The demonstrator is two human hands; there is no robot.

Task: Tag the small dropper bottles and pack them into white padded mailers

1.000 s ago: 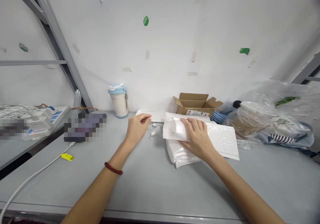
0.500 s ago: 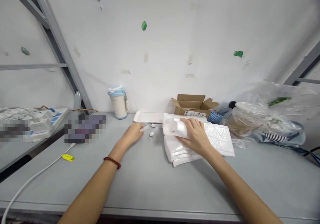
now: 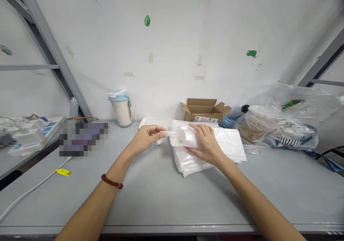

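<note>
My right hand point(image 3: 206, 143) is wrapped round the mouth end of a white bubble mailer point(image 3: 229, 144), and its mouth gapes toward the left. Between the thumb and fingers of my left hand point(image 3: 145, 139) is a small, slim, clear-and-white tube point(image 3: 171, 133). The tube's far end is at the mailer's mouth; whether it has passed inside I cannot tell. Under the held mailer lies a stack of white bubble mailers point(image 3: 185, 164). A small white piece with a thin loop point(image 3: 158, 146) rests on the table below my left fingers, partly hidden by them.
An open cardboard box point(image 3: 201, 116) stands behind the mailers. A cream tumbler with a blue lid point(image 3: 122, 110) is by the wall. Plastic bags around a round container point(image 3: 264, 122) lie at right. A phone-like device point(image 3: 83, 138), its cable point(image 3: 34, 187) and a power strip point(image 3: 49, 131) are at left.
My left hand has lifted a small tube off the table and moved right to the mailer's mouth. My right hand still grips the mailer. The view has shifted slightly.
</note>
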